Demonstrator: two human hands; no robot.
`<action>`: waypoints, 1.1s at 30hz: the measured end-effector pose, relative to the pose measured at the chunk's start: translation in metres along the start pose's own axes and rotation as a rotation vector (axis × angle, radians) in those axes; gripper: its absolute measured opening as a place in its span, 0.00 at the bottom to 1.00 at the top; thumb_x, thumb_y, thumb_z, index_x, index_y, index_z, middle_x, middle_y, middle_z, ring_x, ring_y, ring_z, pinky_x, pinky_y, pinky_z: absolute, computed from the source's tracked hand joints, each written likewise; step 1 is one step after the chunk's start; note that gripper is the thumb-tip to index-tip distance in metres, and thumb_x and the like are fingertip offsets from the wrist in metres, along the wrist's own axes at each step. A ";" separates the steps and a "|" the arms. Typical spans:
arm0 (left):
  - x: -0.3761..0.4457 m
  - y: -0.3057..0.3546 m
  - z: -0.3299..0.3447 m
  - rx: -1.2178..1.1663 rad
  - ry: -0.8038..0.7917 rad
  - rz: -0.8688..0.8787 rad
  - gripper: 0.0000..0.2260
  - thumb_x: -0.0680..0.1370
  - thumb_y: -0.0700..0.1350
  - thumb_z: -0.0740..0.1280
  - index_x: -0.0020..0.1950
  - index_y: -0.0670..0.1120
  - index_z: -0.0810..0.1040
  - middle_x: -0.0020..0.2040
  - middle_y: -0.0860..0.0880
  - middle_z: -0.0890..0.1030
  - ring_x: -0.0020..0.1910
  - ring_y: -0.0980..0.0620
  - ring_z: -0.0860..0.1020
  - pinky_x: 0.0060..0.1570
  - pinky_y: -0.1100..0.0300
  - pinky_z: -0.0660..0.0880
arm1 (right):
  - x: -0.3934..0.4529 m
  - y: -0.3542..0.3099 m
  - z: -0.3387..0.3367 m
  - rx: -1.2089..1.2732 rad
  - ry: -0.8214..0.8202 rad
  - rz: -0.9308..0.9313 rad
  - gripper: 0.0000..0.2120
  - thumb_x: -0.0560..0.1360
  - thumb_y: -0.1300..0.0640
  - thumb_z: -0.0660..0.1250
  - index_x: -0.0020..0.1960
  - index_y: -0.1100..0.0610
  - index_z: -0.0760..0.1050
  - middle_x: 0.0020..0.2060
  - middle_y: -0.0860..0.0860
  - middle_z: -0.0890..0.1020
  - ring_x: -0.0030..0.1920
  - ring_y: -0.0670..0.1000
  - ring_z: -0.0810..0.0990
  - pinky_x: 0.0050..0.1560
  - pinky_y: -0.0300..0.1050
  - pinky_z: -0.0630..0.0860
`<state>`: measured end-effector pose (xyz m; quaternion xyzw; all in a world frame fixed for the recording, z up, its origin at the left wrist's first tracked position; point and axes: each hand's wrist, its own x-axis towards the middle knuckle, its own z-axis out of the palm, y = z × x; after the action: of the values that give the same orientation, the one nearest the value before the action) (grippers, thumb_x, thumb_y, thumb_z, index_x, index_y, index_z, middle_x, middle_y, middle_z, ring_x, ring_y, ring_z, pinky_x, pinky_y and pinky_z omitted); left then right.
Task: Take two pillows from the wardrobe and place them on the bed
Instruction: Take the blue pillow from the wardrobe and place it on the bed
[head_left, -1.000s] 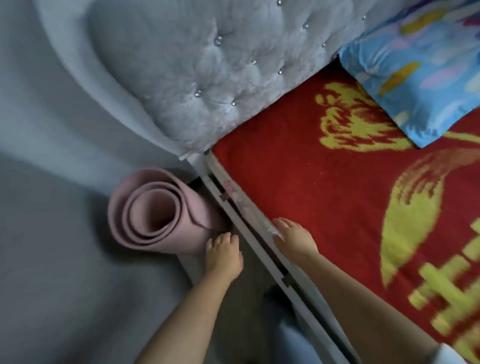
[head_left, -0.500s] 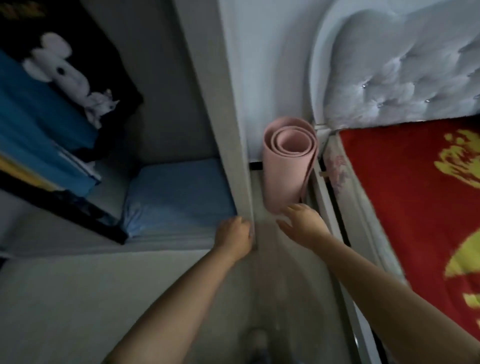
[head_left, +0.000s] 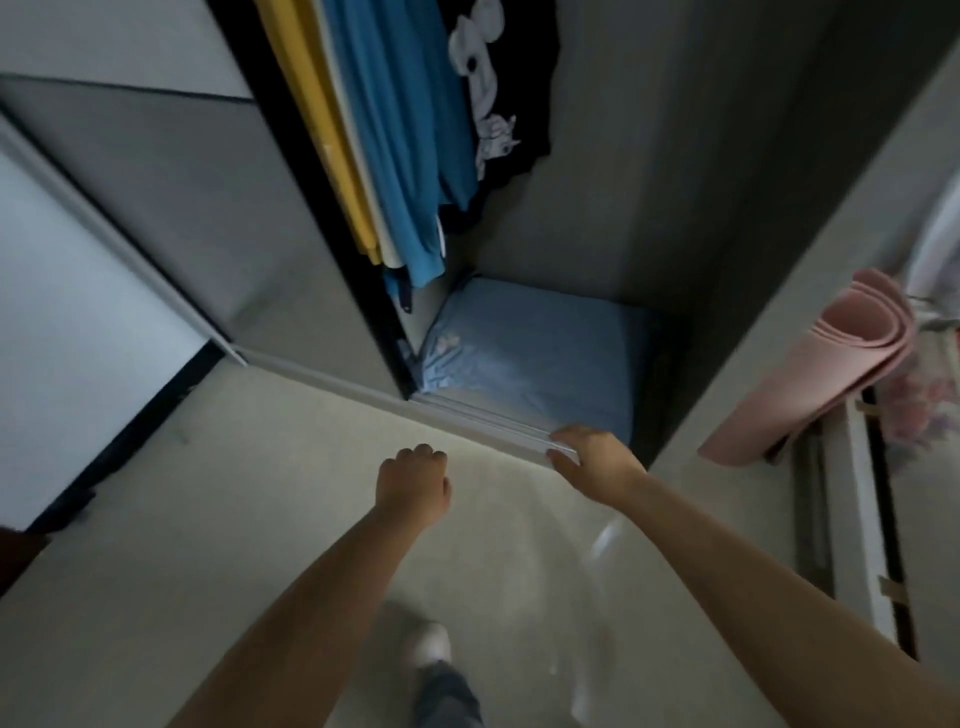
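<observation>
while the wardrobe (head_left: 675, 208) holds a blue pillow (head_left: 535, 358) beneath hanging clothes (head_left: 395, 130), both hands' fingers curl empty.

From my feed, the pillow (head_left: 540, 358) on the wardrobe (head_left: 691, 218) floor wore soft matt blue cloth, lightly creased. The wardrobe walls looked like smooth matt grey board, and its sliding door (head_left: 171, 208) had a flat, dull panel. The hanging clothes (head_left: 384, 130) were thin fabric. The floor (head_left: 260, 519) was smooth with a faint sheen. The rolled pink mat (head_left: 826, 374) looked like matt foam.
</observation>
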<state>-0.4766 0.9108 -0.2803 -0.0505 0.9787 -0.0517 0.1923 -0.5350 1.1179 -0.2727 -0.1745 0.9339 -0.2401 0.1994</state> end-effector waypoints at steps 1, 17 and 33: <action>0.011 -0.019 0.003 0.001 -0.001 0.006 0.13 0.80 0.46 0.57 0.62 0.44 0.71 0.62 0.44 0.74 0.60 0.44 0.73 0.56 0.53 0.73 | 0.018 -0.015 0.008 0.008 -0.003 0.004 0.18 0.79 0.54 0.60 0.66 0.60 0.70 0.66 0.56 0.74 0.67 0.53 0.71 0.66 0.40 0.63; 0.264 -0.166 0.067 -0.049 -0.214 -0.015 0.13 0.80 0.45 0.56 0.64 0.43 0.70 0.63 0.44 0.74 0.62 0.46 0.72 0.58 0.54 0.72 | 0.294 -0.069 0.128 0.032 -0.092 0.405 0.16 0.78 0.56 0.58 0.64 0.57 0.72 0.63 0.57 0.76 0.63 0.57 0.73 0.62 0.46 0.72; 0.590 -0.145 0.344 -0.062 -0.033 -0.073 0.19 0.80 0.44 0.60 0.69 0.40 0.63 0.65 0.40 0.72 0.62 0.43 0.73 0.55 0.50 0.76 | 0.563 0.108 0.353 -0.420 0.016 0.324 0.15 0.78 0.57 0.60 0.64 0.60 0.69 0.65 0.57 0.72 0.67 0.58 0.66 0.70 0.54 0.60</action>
<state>-0.8773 0.6690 -0.7988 -0.0928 0.9740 -0.0277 0.2047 -0.8825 0.8355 -0.7748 -0.0582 0.9806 -0.0072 0.1871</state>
